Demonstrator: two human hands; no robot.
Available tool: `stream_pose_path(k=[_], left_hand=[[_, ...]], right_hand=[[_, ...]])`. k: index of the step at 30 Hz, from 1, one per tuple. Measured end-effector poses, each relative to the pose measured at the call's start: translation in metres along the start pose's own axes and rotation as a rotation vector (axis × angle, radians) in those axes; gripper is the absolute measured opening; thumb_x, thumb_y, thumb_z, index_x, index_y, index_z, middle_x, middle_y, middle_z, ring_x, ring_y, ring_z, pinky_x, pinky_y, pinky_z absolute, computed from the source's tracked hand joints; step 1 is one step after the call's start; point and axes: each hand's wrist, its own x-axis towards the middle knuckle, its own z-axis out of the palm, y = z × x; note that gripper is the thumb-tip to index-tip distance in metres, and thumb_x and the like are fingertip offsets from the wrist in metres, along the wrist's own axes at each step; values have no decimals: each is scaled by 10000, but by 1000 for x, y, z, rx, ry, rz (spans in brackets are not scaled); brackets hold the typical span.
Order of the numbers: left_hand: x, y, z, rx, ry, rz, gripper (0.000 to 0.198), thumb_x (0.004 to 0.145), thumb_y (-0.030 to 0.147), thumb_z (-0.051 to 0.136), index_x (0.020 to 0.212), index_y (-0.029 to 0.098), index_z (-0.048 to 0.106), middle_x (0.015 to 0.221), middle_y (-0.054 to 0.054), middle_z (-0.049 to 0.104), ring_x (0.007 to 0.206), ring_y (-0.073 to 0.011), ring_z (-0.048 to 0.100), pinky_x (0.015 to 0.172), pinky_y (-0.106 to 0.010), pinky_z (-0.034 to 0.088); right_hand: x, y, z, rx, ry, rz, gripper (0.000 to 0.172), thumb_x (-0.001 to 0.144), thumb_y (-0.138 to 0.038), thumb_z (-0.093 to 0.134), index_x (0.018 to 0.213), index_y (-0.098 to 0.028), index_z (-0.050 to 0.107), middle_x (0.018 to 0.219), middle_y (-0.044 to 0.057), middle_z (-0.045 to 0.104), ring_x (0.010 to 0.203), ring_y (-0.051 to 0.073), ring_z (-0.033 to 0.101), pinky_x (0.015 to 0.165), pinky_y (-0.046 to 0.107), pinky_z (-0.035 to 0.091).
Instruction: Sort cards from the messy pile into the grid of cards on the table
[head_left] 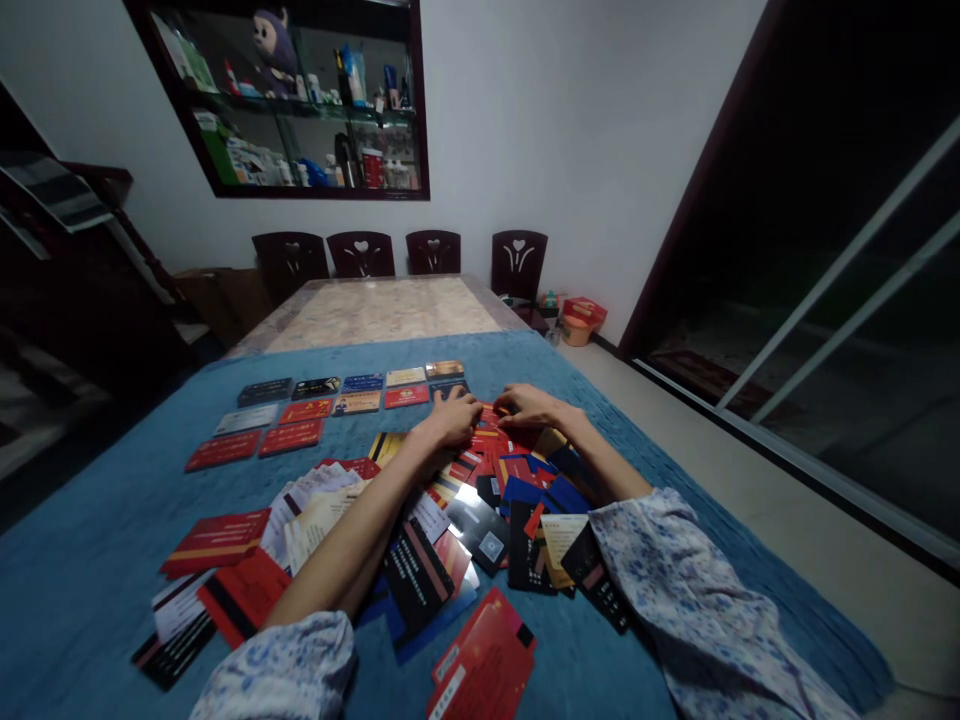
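Observation:
My left hand (451, 415) reaches over the far side of a loose pile of cards, its fingers apart and resting down on the cards. Beside it, my right hand (534, 405) is bent, with fingertips and thumb closing at the edge of a red card (489, 440). Under and between my forearms lie red, blue, black and gold cards, among them a shiny dark card (480, 530) and a black striped card (420, 575). Left of the pile, cards lie in rows, including a red card (292, 437) and a blue card (364, 383).
A blue cloth (97, 540) covers the near part of the table (390, 305). Dark chairs (361, 255) stand at its far end. A wall shelf (322, 108) holds bottles and a purple plush toy (274, 50). An orange bucket (576, 330) sits on the floor at right.

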Motion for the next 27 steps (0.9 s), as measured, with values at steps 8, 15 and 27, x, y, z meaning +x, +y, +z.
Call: stream_pose_path(k=[8,15,27], left_hand=[[3,-9,6,-46,49,-48,319,911,200,459,1127,218,692,1325,-131,587,1286,-350,368,974,-598,357],[4,-8,6,-73,11,-74,405,875,139,468,1228,231,646,1402,-113,565,1340,-347,333,1016,-601,355],[4,-6,9,-52,41,-52,337,932,195,426,1168,202,667,1322,-145,603,1324,-358,345,1008,-621,356]], right_hand=[[4,1,2,10,-14,-70,248,795,-266,684,1005,-162,765,1030,110,683,904,199,615,809,250,437],[4,2,4,-16,-55,-104,239,772,-131,621,975,-149,745,1074,121,676,941,194,605,812,242,436],[-1,-13,-8,-109,-75,-62,206,791,-171,598,924,-186,755,935,81,739,800,161,607,669,224,372]])
